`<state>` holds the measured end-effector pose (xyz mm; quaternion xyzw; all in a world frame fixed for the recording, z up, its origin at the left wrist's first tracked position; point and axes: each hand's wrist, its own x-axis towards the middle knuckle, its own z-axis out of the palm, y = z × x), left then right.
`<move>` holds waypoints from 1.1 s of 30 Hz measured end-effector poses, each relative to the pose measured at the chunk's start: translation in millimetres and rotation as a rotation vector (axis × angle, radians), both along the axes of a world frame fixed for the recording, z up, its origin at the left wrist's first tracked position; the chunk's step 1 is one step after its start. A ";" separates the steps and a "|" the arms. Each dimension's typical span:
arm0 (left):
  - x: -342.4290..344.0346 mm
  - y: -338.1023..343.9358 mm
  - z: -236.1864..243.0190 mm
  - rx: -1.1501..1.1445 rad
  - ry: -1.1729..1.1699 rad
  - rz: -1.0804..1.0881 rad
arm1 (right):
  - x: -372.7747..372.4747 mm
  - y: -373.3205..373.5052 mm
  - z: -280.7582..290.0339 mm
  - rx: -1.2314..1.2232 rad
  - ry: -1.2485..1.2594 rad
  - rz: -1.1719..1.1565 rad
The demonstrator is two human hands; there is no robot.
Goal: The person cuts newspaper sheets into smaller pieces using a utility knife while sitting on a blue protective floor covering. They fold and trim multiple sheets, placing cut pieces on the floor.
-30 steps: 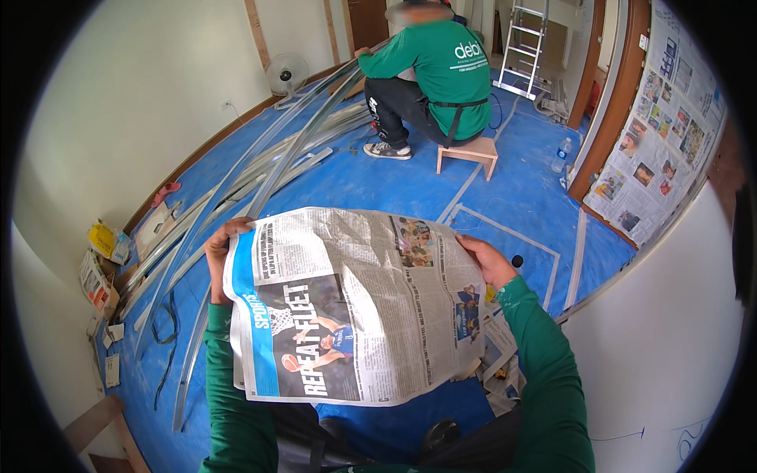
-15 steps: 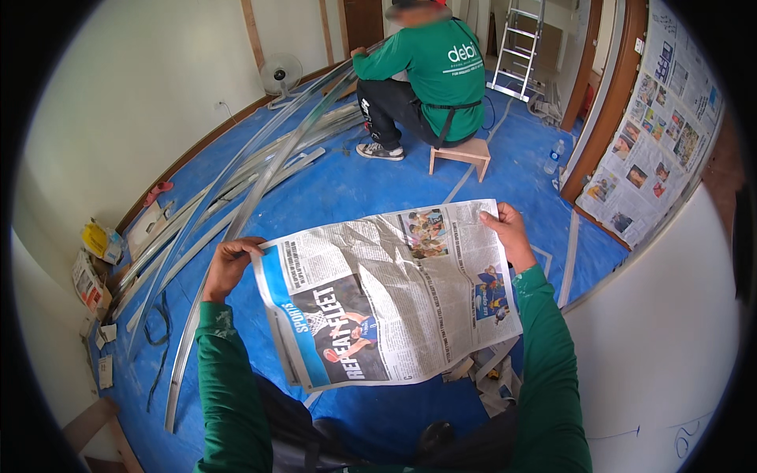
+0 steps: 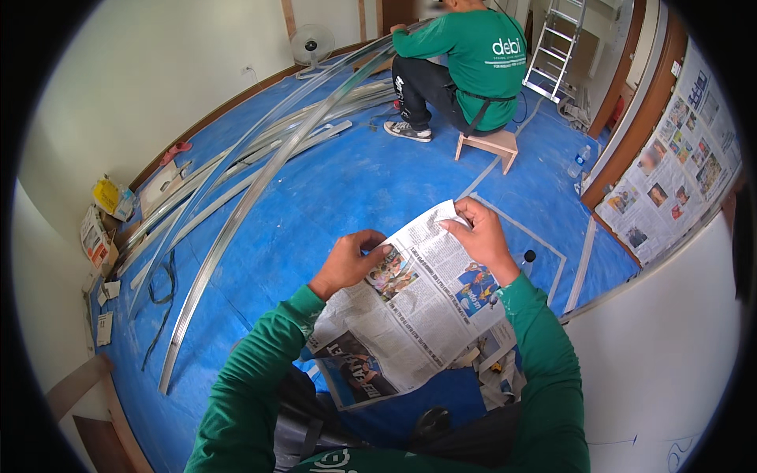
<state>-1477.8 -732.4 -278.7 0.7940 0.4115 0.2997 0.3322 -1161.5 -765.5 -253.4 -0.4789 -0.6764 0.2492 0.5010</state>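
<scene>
A creased sheet of newspaper (image 3: 418, 315) hangs between my hands, its lower end drooping over my legs. My left hand (image 3: 351, 258) pinches its upper left edge beside a colour photo. At the top right corner, my right hand (image 3: 477, 236) grips the paper between thumb and fingers. Both hands are close together near the top edge. Green long sleeves cover my forearms. Beneath the sheet's right side lies a pile of crumpled newspaper (image 3: 501, 374) on the blue floor sheet (image 3: 371, 173), partly hidden.
Long metal channels (image 3: 236, 209) run across the floor at left. A co-worker (image 3: 473, 71) sits on a low wooden stool (image 3: 489, 144) ahead. Beyond stand a fan (image 3: 311, 46) and a stepladder (image 3: 557, 49). Water bottle (image 3: 579, 161) at right, by a newspaper-covered door (image 3: 670, 165).
My left hand has moved right along the newspaper's top edge, toward my right hand. The sheet, earlier stretched wide, now droops at its left end. The view has shifted slightly.
</scene>
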 end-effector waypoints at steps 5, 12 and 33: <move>13.5 -11.5 0.2 -0.060 -0.054 0.019 | -3.0 -19.5 17.9 -0.098 0.208 0.102; -9.6 0.0 10.2 -0.128 0.041 -0.091 | 16.1 -1.8 0.8 -0.123 0.113 -0.048; -6.9 -3.4 -25.1 -0.508 -0.022 -0.196 | 98.1 3.0 -1.2 -0.129 0.311 -0.209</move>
